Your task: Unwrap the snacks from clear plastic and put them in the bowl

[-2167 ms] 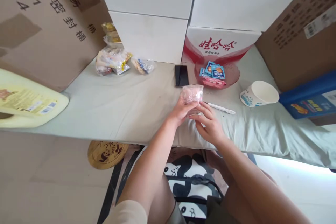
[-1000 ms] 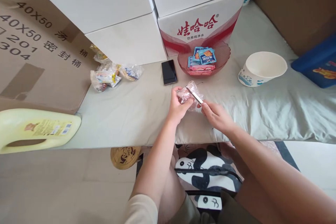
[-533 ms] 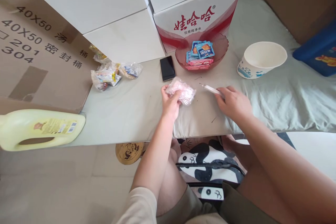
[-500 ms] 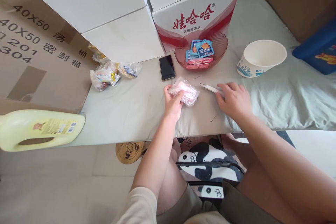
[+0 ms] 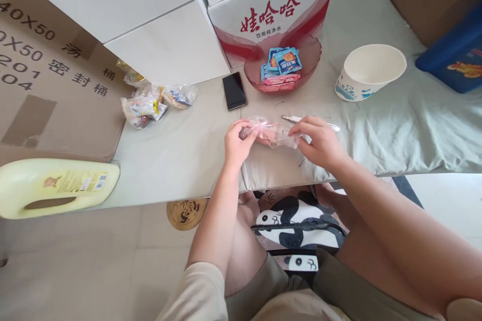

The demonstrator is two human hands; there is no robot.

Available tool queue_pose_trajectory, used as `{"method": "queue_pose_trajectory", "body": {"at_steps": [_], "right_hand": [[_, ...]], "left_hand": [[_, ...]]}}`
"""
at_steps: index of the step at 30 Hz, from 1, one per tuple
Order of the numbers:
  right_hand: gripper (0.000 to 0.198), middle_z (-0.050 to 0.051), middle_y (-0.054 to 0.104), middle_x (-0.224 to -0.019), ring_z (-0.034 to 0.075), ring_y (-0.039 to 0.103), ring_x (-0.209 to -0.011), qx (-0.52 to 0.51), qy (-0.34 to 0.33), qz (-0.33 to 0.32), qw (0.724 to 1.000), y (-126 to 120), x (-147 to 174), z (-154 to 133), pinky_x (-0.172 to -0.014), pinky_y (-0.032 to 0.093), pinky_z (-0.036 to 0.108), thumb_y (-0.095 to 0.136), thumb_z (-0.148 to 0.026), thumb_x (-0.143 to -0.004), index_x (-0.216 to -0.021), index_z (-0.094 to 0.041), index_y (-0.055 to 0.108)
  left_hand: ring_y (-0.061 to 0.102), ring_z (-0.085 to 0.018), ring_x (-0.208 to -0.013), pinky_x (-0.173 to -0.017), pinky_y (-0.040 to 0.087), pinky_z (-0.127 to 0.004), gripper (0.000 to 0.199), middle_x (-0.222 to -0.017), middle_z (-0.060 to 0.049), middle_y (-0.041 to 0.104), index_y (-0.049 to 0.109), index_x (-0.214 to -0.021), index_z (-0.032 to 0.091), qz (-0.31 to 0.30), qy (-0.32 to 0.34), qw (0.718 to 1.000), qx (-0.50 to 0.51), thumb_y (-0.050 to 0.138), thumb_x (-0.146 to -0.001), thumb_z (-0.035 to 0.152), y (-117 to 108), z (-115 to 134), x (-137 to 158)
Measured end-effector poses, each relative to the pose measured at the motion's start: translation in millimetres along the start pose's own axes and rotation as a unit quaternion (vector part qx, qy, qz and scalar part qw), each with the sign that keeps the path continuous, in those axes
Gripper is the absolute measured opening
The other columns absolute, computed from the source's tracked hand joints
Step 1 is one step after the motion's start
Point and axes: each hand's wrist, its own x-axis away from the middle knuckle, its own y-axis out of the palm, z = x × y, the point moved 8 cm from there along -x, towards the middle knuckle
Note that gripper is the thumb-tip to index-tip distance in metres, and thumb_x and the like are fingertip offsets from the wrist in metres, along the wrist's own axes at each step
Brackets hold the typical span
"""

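Between the left fingers (image 5: 251, 136) and right fingers (image 5: 304, 129), the wrap (image 5: 277, 135) was clear plastic, crinkled and glossy. Just beyond the right ones, the slim tool (image 5: 334, 127) looked like smooth plastic. Under both, the worktop (image 5: 181, 145) wore matt cloth, wrinkled further right. Past the fingers, the phone (image 5: 234, 91) had a glossy, glass-like face; the bowl (image 5: 315, 62) was ribbed and translucent, its sachets (image 5: 289, 62) shiny. Right of them, the tub (image 5: 350, 91) looked like smooth paper. Well left, the jug (image 5: 22, 175) was smooth plastic, the carton (image 5: 75, 125) matt cardboard.
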Motion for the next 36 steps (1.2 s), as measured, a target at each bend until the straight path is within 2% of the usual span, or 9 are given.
{"method": "queue_pose_trajectory", "body": {"at_steps": [4, 7, 10, 13, 17, 20, 23, 31, 36], "right_hand": [[0.020, 0.008, 0.066, -0.087, 0.024, 0.063, -0.080, 0.007, 0.082, 0.045, 0.996, -16.8, 2.8, 24.4, -0.071, 0.050, 0.037, 0.052, -0.014, -0.076, -0.081, -0.023, 0.069], [0.025, 0.008, 0.068, -0.094, 0.023, 0.064, -0.077, 0.002, 0.108, 0.047, 0.993, -17.7, 4.2, 30.4, -0.067, 0.050, 0.036, 0.050, -0.013, -0.073, -0.085, -0.022, 0.070], [0.040, 0.010, 0.070, -0.110, 0.028, 0.067, -0.100, -0.019, 0.033, 0.029, 0.999, -11.4, 2.2, 15.9, -0.084, 0.052, 0.042, 0.050, -0.013, -0.069, -0.103, -0.022, 0.069], [0.032, 0.010, 0.072, -0.111, 0.030, 0.066, -0.109, -0.029, -0.012, -0.001, 1.000, -4.9, 2.0, 7.3, -0.094, 0.050, 0.046, 0.052, -0.016, -0.071, -0.098, -0.022, 0.069], [0.019, 0.008, 0.074, -0.094, 0.027, 0.069, -0.092, -0.021, 0.050, -0.023, 0.998, -4.0, 2.7, 17.5, -0.084, 0.052, 0.041, 0.051, -0.019, -0.079, -0.086, -0.023, 0.069], [0.020, 0.007, 0.074, -0.091, 0.026, 0.068, -0.087, -0.024, 0.079, -0.023, 0.996, -5.3, 2.9, 19.7, -0.078, 0.052, 0.039, 0.052, -0.020, -0.079, -0.088, -0.024, 0.069], [0.021, 0.006, 0.074, -0.093, 0.026, 0.069, -0.089, -0.033, 0.073, -0.024, 0.996, -4.7, 1.9, 15.6, -0.081, 0.052, 0.038, 0.053, -0.019, -0.076, -0.089, -0.024, 0.070], [0.020, 0.005, 0.075, -0.092, 0.026, 0.069, -0.090, -0.039, 0.096, -0.013, 0.995, -11.6, 3.1, 17.8, -0.082, 0.052, 0.037, 0.054, -0.017, -0.074, -0.085, -0.024, 0.070], [0.023, 0.004, 0.073, -0.081, 0.022, 0.064, -0.071, -0.045, 0.175, 0.007, 0.983, -18.6, 5.6, 29.7, -0.066, 0.048, 0.033, 0.053, -0.019, -0.072, -0.085, -0.023, 0.072]], "left_hand": [[0.070, -0.019, -0.097, -0.088, 0.055, -0.034, 0.027, -0.096, -0.007, 0.073, 0.064, -0.081, 0.020, 0.075, -0.095, 0.988, 0.093, 0.065, -0.088, 0.047, -19.8, -18.1, 2.8], [0.068, -0.021, -0.109, -0.099, 0.052, -0.037, 0.030, -0.108, -0.007, 0.074, 0.068, -0.095, 0.022, 0.001, -0.047, 0.997, 0.061, 0.074, -0.080, 0.047, -7.0, -6.5, 2.4], [0.064, -0.024, -0.122, -0.111, 0.046, -0.042, 0.032, -0.127, -0.010, 0.070, 0.072, -0.100, 0.022, -0.102, 0.031, 0.994, 0.007, 0.081, -0.074, 0.040, 16.3, 9.2, 5.7], [0.065, -0.025, -0.121, -0.109, 0.047, -0.045, 0.022, -0.127, -0.013, 0.070, 0.072, -0.087, 0.020, -0.086, 0.012, 0.995, 0.037, 0.073, -0.083, 0.041, 15.8, 4.4, 4.3], [0.068, -0.023, -0.116, -0.106, 0.050, -0.044, 0.032, -0.119, -0.011, 0.073, 0.069, -0.088, 0.021, -0.015, -0.030, 0.994, 0.103, 0.062, -0.090, 0.052, -2.3, -7.0, 1.5], [0.063, -0.025, -0.125, -0.112, 0.045, -0.044, 0.035, -0.123, -0.011, 0.072, 0.071, -0.100, 0.023, -0.065, 0.024, 0.995, 0.074, 0.073, -0.082, 0.053, 2.4, 5.1, 4.4], [0.064, -0.027, -0.125, -0.113, 0.044, -0.045, 0.028, -0.119, -0.011, 0.074, 0.075, -0.092, 0.022, -0.106, 0.047, 0.992, 0.055, 0.080, -0.076, 0.044, 11.7, 13.7, 8.6], [0.070, -0.022, -0.106, -0.101, 0.051, -0.039, 0.028, -0.107, -0.008, 0.077, 0.074, -0.077, 0.020, -0.026, -0.112, 0.950, 0.289, 0.087, -0.067, 0.043, 6.4, -2.1, 6.7], [0.070, -0.014, -0.085, -0.084, 0.055, -0.030, 0.018, -0.087, -0.002, 0.073, 0.064, -0.080, 0.021, 0.109, -0.210, 0.898, 0.371, 0.078, -0.075, 0.032, -13.8, -30.2, 6.5]]}}
